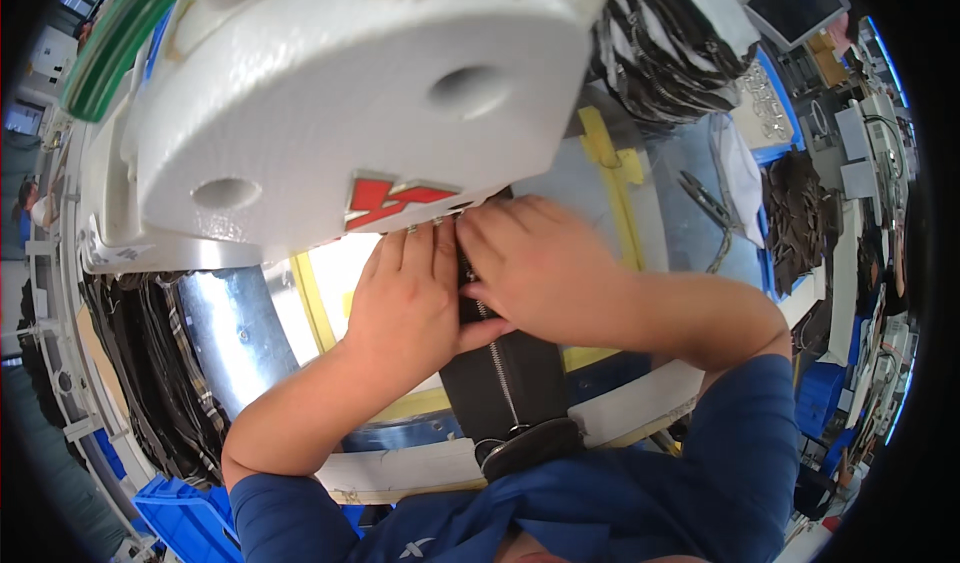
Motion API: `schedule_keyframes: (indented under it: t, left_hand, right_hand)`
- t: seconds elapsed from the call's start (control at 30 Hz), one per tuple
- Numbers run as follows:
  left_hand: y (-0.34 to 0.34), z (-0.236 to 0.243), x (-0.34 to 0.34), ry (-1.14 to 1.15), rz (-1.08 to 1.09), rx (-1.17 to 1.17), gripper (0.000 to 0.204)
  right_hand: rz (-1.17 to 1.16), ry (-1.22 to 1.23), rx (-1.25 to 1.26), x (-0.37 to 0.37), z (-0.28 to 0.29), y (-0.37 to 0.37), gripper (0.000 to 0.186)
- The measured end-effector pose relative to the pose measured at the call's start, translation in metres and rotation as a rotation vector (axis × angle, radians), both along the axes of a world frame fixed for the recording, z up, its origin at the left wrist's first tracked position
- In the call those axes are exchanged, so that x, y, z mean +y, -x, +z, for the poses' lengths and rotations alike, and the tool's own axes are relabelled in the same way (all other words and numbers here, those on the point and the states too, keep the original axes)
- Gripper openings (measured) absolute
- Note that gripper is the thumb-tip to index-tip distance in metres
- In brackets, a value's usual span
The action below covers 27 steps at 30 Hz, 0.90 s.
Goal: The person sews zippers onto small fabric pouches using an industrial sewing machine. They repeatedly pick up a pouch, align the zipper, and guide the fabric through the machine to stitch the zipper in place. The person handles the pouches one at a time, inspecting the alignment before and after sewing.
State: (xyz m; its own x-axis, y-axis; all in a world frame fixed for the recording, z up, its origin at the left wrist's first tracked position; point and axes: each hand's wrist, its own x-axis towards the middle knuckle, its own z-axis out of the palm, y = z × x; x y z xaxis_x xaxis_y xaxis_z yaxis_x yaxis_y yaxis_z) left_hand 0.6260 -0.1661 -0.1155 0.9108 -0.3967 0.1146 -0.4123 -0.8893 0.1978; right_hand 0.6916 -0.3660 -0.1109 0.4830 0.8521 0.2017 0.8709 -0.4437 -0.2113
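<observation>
A dark strip of fabric with a silver zipper (497, 368) runs from the front edge of the work surface up under a white sewing machine head (370, 103). My left hand (405, 298) lies on the strip's left side, fingers stretched forward and thumb reaching across the zipper. On the other side my right hand (535, 263) presses on the fabric with its fingers out flat and its thumb beside the zipper. Both sets of fingertips come close under the machine head, which hides the stitching spot. A rounded black end piece (530, 448) of the strip hangs toward my body.
Stacked dark fabric pieces (150, 363) lie at the left, and a zippered bundle (670, 43) at the upper right. Scissors (705, 198) rest on the right of the metal table. Yellow tape (615, 178) marks its surface. A blue crate (185, 513) stands at lower left.
</observation>
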Motion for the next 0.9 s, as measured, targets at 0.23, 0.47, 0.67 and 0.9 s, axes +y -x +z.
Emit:
schedule_keyframes:
  t: [0.23,0.47,0.67,0.9]
  left_hand:
    - [0.001,0.007,0.008,-0.087,-0.045,0.06,0.124]
    - [0.017,0.036,0.013,-0.098,-0.051,0.183,0.121]
    - [0.012,0.005,0.013,0.269,0.024,-0.02,0.078]
    - [0.013,0.0,0.03,0.423,-0.016,-0.162,0.059]
  right_hand:
    - [0.256,-0.004,0.103,-0.001,0.008,0.011,0.017]
    - [-0.234,-0.261,-0.296,-0.042,0.077,-0.037,0.019]
    - [-0.849,-0.35,-0.441,-0.131,0.085,-0.098,0.013]
    - [-0.785,-0.806,-0.126,-0.098,0.127,-0.038,0.009]
